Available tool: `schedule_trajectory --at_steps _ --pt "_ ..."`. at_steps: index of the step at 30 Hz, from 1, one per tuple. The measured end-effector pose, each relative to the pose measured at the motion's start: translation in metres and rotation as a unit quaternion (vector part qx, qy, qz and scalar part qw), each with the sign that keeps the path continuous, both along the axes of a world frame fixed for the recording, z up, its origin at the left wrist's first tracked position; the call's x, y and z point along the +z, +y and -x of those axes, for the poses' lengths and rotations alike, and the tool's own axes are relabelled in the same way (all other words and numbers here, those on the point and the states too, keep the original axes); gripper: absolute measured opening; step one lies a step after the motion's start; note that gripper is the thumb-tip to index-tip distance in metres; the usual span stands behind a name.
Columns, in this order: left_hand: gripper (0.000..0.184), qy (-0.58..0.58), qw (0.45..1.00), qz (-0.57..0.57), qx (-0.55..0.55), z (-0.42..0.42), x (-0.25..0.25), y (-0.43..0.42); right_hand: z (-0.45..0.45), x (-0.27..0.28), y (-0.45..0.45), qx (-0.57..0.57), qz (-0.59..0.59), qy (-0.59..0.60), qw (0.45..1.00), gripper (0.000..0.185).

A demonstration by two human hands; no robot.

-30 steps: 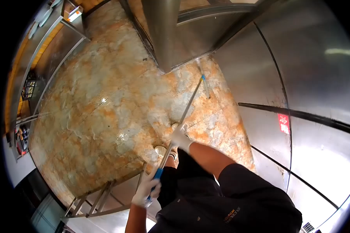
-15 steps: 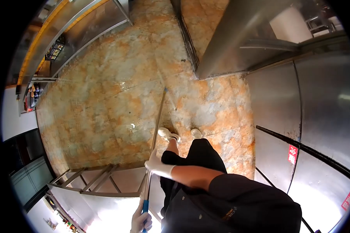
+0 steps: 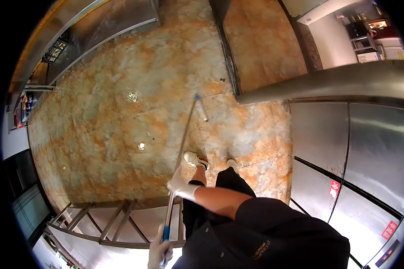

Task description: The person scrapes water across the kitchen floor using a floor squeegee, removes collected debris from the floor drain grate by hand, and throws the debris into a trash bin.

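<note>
A long metal pole with a blue grip runs from the bottom of the view up to a narrow, pale head on the mottled orange and grey floor. Low in the view, my left hand, in a white glove, is wrapped round the blue grip. Higher on the shaft my right hand, also gloved in white, is closed round the metal. Wet glints show on the floor left of the head.
Steel cabinets with red labels line the right side. A steel rack frame stands at the lower left. A steel counter and a black crate are at the upper left. A steel corner post juts in at the upper right.
The pole has swung leftward from the cabinet side, and its head now lies ahead of my feet. Both hands have kept hold of it. The view has turned, showing more room at the upper right.
</note>
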State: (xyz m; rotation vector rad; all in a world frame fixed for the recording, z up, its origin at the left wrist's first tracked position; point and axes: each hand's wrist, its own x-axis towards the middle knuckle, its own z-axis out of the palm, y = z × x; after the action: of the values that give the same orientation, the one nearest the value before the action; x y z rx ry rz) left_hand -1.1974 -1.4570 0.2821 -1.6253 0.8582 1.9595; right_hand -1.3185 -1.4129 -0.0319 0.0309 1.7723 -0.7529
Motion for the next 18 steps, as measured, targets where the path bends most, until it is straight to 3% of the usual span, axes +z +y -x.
schedule_trajectory --at_steps 1,3,4,7,9,10,11,12,14,15,17,18 --pt "0.079 -0.003 0.999 0.027 -0.02 -0.015 0.015 -0.006 -0.019 0.007 -0.02 0.048 0.026 -0.02 0.998 0.099" --pt "0.066 -0.008 0.98 0.18 -0.088 -0.044 0.043 -0.004 -0.06 0.019 -0.059 0.137 0.086 -0.058 0.985 0.101" --pt "0.064 0.02 0.949 0.25 -0.192 -0.041 0.058 -0.01 -0.072 0.031 -0.078 0.131 0.075 -0.108 0.983 0.1" --pt "0.066 -0.096 0.985 0.14 0.039 0.004 0.084 -0.034 -0.033 0.071 -0.113 0.052 0.091 -0.171 0.98 0.098" --pt "0.07 -0.065 0.985 0.13 0.095 0.032 0.075 -0.053 0.024 0.092 -0.115 0.034 0.085 -0.144 0.985 0.096" --pt "0.073 -0.031 0.995 0.089 0.028 0.061 0.067 -0.07 0.091 0.135 -0.112 -0.051 0.078 -0.143 0.985 0.1" --pt "0.077 0.004 0.998 0.047 -0.036 0.094 0.055 -0.085 0.127 0.122 -0.11 -0.109 0.073 -0.11 0.985 0.088" --pt "0.076 0.033 0.999 0.022 -0.018 0.131 0.036 -0.094 0.164 0.109 -0.107 -0.164 0.072 -0.074 0.981 0.078" --pt "0.074 0.093 0.995 -0.028 -0.003 0.203 -0.031 -0.106 0.245 -0.022 -0.08 -0.01 0.181 0.093 0.979 0.02" --pt "0.074 0.121 0.991 -0.054 -0.002 0.233 -0.066 -0.111 0.286 -0.083 -0.067 0.051 0.223 0.187 0.955 0.015" --pt "0.074 0.111 0.99 -0.076 -0.031 0.287 -0.092 -0.127 0.355 -0.084 -0.07 0.13 0.173 0.144 0.966 0.025" --pt "0.075 0.104 0.99 -0.088 -0.044 0.309 -0.097 -0.132 0.365 -0.089 -0.082 0.262 0.132 0.261 0.92 0.026"
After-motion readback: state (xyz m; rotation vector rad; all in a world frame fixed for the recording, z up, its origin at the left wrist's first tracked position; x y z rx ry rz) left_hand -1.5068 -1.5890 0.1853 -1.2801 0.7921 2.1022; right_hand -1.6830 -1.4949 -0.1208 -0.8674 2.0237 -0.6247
